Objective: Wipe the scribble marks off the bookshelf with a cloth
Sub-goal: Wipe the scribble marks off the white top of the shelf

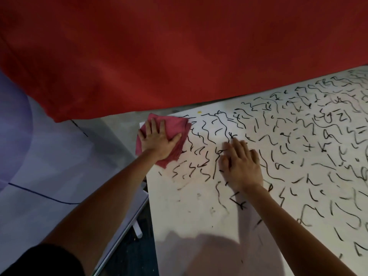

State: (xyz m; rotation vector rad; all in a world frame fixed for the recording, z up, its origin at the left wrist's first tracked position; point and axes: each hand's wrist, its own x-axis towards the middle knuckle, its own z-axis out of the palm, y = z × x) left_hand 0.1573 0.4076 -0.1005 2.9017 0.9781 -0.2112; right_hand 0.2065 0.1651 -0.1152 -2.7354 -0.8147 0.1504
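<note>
The white bookshelf panel (189,206) lies flat before me, covered with black scribble marks (288,140) across its middle and right. A folded pink cloth (179,126) lies at the panel's far left corner. My left hand (157,138) presses flat on the cloth with fingers spread and straight. My right hand (241,164) rests flat on the panel a little to the right, palm down over the scribbles, holding nothing. The strip of panel nearest me on the left carries only faint smudges.
A large red fabric (159,56) hangs behind the panel across the top of the view. To the left lies a pale bluish sheet (39,166) with a thin dark line. A dark gap with a white leg (137,228) runs along the panel's left edge.
</note>
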